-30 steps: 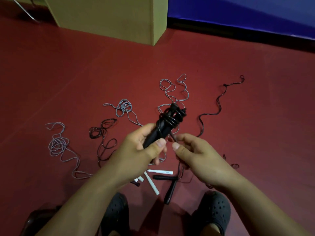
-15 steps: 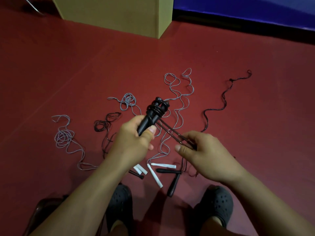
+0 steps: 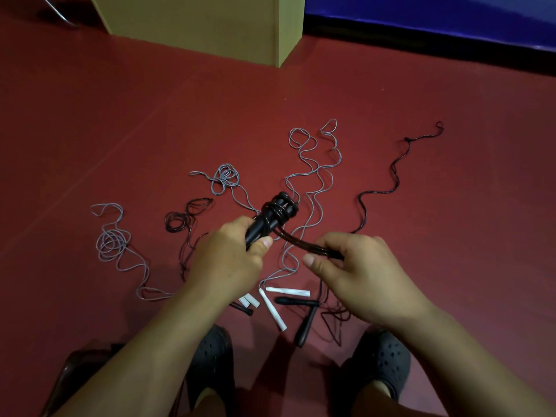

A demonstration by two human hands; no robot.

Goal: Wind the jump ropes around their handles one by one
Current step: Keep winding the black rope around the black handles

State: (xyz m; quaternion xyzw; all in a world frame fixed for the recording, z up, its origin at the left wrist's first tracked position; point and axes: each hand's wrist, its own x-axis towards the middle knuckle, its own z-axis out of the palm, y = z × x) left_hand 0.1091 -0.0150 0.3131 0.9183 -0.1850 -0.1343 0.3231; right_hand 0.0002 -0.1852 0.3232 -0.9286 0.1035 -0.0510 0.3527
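Since the frame half a second before, my right hand (image 3: 358, 266) had drawn the black cord (image 3: 304, 243) a little lower and further out to the right, and the bundle of handles had tipped slightly more upright; a second before, the two hands had been almost touching, and now they were apart.

My left hand (image 3: 228, 260) was clamped round the pair of black handles (image 3: 267, 221), thumb pressed across the front, with several turns of cord already wound near their top end. My right hand pinched the loose strands of that same cord between thumb and fingers, and the strands ran taut from the windings down to the pinch.

The rest lay on the red floor (image 3: 120, 115). Beyond the hands, two grey ropes (image 3: 313, 176) snaked away in loose waves. Left of my left hand sat a grey tangle (image 3: 112, 242) and a smaller black tangle (image 3: 183, 219). A black rope (image 3: 394, 173) trailed off past my right hand. Below and between the hands lay white handles (image 3: 287, 291) and another pair of black handles (image 3: 304, 322), crossing near one end. My dark clogs (image 3: 382, 362) showed under my forearms, and a tan box (image 3: 210, 25) stood well beyond everything.
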